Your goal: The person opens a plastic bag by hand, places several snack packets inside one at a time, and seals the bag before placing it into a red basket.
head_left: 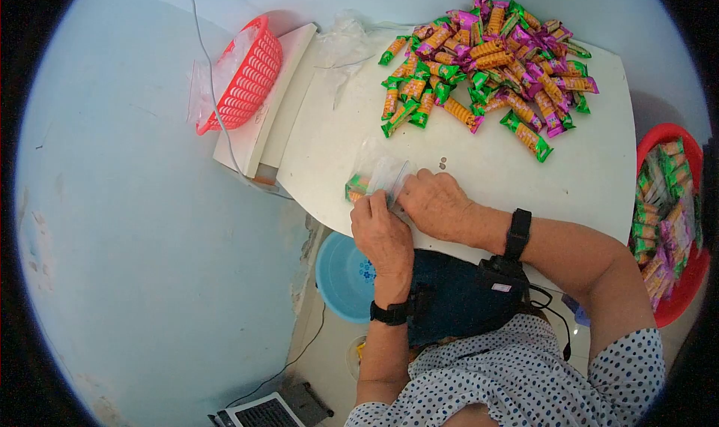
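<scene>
A clear plastic bag (383, 174) lies near the front edge of the white table, with a green-ended snack packet (355, 188) inside its left part. My left hand (382, 236) is closed, pinching the bag at its near side. At the bag's right edge, along a pale strip, my right hand (438, 204) has its fingers curled and gripping; the fingertips are partly hidden. Beyond both hands spreads a heap of snack packets (490, 56) in green and purple wrappers. One green packet (526, 136) sits at the heap's near side.
A red basket (251, 79) with clear bags stands on a white ledge at the left. On the right is a red tub (693, 270) of bagged packets. A blue basin (337, 281) is below the table edge. Loose plastic (346, 43) lies at the back; a cable (212, 90) hangs left.
</scene>
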Demonstrator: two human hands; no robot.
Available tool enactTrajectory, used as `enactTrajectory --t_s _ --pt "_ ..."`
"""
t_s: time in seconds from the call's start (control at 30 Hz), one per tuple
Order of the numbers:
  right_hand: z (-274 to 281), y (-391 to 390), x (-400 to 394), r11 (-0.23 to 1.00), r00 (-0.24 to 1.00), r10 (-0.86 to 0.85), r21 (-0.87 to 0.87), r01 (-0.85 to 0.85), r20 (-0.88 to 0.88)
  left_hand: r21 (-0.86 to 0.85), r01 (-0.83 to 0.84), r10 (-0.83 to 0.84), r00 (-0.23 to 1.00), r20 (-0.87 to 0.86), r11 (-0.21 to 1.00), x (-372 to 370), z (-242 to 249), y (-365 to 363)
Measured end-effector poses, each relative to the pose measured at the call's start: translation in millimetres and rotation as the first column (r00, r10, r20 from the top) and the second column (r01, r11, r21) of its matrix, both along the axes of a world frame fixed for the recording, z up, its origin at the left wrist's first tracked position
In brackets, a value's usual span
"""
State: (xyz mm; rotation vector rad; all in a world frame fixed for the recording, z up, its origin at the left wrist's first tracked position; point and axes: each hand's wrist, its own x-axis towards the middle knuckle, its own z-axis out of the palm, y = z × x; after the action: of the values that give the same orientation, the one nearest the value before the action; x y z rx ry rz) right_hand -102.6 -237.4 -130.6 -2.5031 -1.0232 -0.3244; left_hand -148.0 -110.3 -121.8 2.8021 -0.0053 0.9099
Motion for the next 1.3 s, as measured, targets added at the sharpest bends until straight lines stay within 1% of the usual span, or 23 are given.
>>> enactTrajectory --t_s 0.03,0.13,0.23,0.33,0.43,0.53,0.63,0.67,0.77,0.8,0.9,0.93,1.0,1.03,1.1,1.17,1.2,1.3 --pt "0.9 -0.2 -0.4 0.999 1.000 0.006 -0.033 -0.005 0.007 0.008 0.013 -0.013 0.999 0.031 1.000 0.3 -0.2 -0.7" --pt "2.6 -0.6 -2.0 1.000 1.000 0.016 -0.025 -0.016 0.018 -0.049 0.031 -0.029 0.999 0.037 0.998 -2.4 3.6 -5.0" --pt "5.0 -1.8 -4.4 0.998 0.998 0.016 -0.055 -0.013 0.054 -0.095 0.034 -0.034 0.999 0.005 0.995 -3.4 -1.9 -2.5" --pt "3.7 -2.2 -3.8 0.999 0.997 0.022 -0.044 -0.019 0.068 -0.125 0.046 -0.042 0.999 0.032 0.991 -4.0 -3.7 -1.9" --pt "6.1 -2.9 -5.1 0.999 0.997 0.016 -0.029 -0.013 0.081 -0.091 0.068 -0.056 0.990 0.131 0.993 -2.0 -3.7 -3.4" --pt "2.4 -1.8 -3.9 1.000 0.995 0.009 0.006 -0.009 0.102 -0.209 0.161 -0.137 0.983 0.125 0.965 2.3 -12.7 3.4" --pt "0.2 2.5 -1.8 0.999 0.996 -0.034 0.006 0.034 0.087 -0.258 0.190 -0.159 0.978 0.138 0.947 5.6 -11.4 5.2" --pt "-1.4 3.0 -0.7 1.000 0.998 -0.027 0.008 0.026 0.062 -0.258 0.207 -0.171 0.973 0.156 0.944 7.0 -11.1 6.0" --pt "6.2 -2.4 2.8 0.991 0.997 0.020 0.136 -0.010 -0.072 -0.283 0.235 -0.184 0.964 0.193 0.930 10.3 -12.5 8.4" --pt "17.4 -5.3 4.3 0.991 0.987 0.011 0.136 0.010 -0.158 -0.302 0.239 -0.186 0.963 0.196 0.923 12.5 -12.8 9.2" --pt "39.8 -15.3 18.9 0.998 0.947 0.050 0.050 -0.036 -0.318 -0.317 0.254 -0.186 0.955 0.229 0.914 18.0 -10.2 8.6" --pt "45.0 -19.4 23.8 0.993 0.947 0.069 0.109 -0.036 -0.313 -0.315 0.259 -0.187 0.952 0.243 0.913 19.5 -9.3 8.4" --pt "53.4 -32.6 34.5 0.973 0.947 0.109 0.227 -0.040 -0.302 -0.220 0.260 -0.200 0.945 0.260 0.940 20.9 -2.0 7.0" --pt "58.6 -38.5 40.6 0.970 0.955 0.032 0.240 0.041 -0.294 -0.173 0.257 -0.206 0.941 0.269 0.951 21.1 0.9 6.0" --pt "67.7 -50.3 51.3 0.943 0.952 -0.121 0.267 0.199 -0.280 -0.201 0.242 -0.188 0.949 0.254 0.949 21.0 2.6 3.3" --pt "63.0 -61.8 61.0 0.906 0.942 -0.324 0.257 0.337 -0.090 -0.216 0.237 -0.181 0.951 0.251 0.947 20.8 0.8 1.7" --pt "57.7 -66.6 66.0 0.877 0.908 -0.418 0.266 0.401 0.007 -0.215 0.241 -0.184 0.950 0.254 0.947 20.5 -0.9 1.6" --pt "36.2 -73.1 79.1 0.834 0.868 -0.488 0.246 0.494 -0.091 -0.233 0.274 -0.203 0.935 0.290 0.933 20.1 -2.3 1.4"
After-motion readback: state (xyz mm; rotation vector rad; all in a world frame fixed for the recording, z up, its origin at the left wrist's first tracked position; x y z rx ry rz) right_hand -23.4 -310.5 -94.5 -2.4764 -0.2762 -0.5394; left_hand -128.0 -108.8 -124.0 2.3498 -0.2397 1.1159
